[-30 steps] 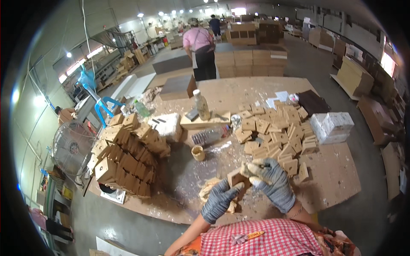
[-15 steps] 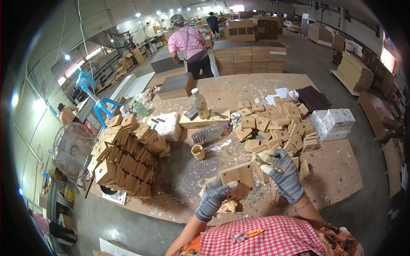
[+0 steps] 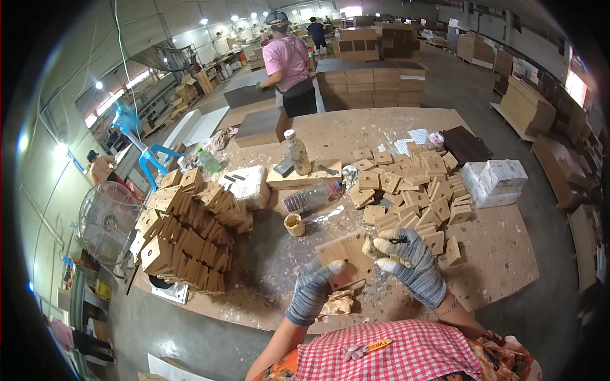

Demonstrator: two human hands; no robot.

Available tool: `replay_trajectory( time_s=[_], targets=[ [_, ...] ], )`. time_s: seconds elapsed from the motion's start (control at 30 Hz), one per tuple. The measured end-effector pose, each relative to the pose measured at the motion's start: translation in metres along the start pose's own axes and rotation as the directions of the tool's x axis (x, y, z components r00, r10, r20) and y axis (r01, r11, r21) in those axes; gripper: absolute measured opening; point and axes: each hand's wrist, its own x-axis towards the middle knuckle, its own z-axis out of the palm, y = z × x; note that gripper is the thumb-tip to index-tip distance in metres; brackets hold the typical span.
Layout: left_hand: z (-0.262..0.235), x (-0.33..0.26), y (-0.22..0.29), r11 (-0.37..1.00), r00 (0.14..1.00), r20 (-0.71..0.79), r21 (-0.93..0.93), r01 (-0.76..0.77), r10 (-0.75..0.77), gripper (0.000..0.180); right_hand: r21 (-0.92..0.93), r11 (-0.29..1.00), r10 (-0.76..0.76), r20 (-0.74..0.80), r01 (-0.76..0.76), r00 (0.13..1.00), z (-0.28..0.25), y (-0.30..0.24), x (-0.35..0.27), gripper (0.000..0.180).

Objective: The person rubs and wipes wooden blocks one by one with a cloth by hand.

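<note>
My left hand [image 3: 311, 289], in a grey knit glove, grips a flat wooden block [image 3: 346, 251] with small holes near its corners, thumb across its face. My right hand [image 3: 413, 263], gloved the same way, is at the block's right edge. Its fingers are bent round a small yellowish-brown wad [image 3: 370, 247], whose material I cannot make out. Beneath the held block a crumpled yellowish cloth [image 3: 340, 303] lies on the table. Beyond my right hand spreads a loose heap of similar wooden blocks [image 3: 416, 200].
Stacked wooden blocks [image 3: 184, 235] stand at the table's left. A small tan cup [image 3: 294, 224], a lying clear bottle [image 3: 311, 198] and an upright bottle [image 3: 297, 154] are mid-table. White wrapped packs [image 3: 494, 184] sit at right. A person in pink [image 3: 286, 66] stands beyond the table.
The block has moved slightly left and tilted in my left hand. My right hand has come left and down to the block's edge. The person in pink has turned and shifted right.
</note>
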Motion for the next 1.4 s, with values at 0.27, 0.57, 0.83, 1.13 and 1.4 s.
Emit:
replay_trajectory(
  time_s=[0.27, 0.57, 0.83, 1.13, 1.4],
  targets=[
    [-0.002, 0.001, 0.002, 0.905, 0.98, -0.087, -0.406, 0.129, -0.178, 0.036, -0.104, 0.993, 0.062, 0.064, -0.055, 0.996, 0.006, 0.007, -0.035, 0.037],
    [0.019, -0.008, -0.025, 0.86, 0.966, -0.213, -0.511, 0.015, -0.144, 0.04, -0.509, 0.833, -0.247, 0.005, 0.215, 0.969, 0.025, 0.002, -0.044, 0.038],
    [0.022, -0.01, -0.043, 0.954, 0.965, -0.25, -0.265, -0.142, 0.075, 0.036, -0.511, 0.773, -0.27, 0.271, 0.376, 0.924, 0.042, -0.003, -0.052, 0.038],
    [0.019, -0.008, -0.04, 0.893, 0.975, -0.223, -0.444, -0.079, -0.025, 0.038, -0.492, 0.867, -0.166, -0.126, 0.084, 0.978, 0.027, -0.005, -0.054, 0.037],
    [0.03, -0.013, -0.019, 0.778, 0.973, -0.181, -0.629, -0.003, -0.142, 0.03, -0.365, 0.93, -0.114, -0.214, 0.029, 0.97, 0.022, 0.014, -0.053, 0.036]
  ],
)
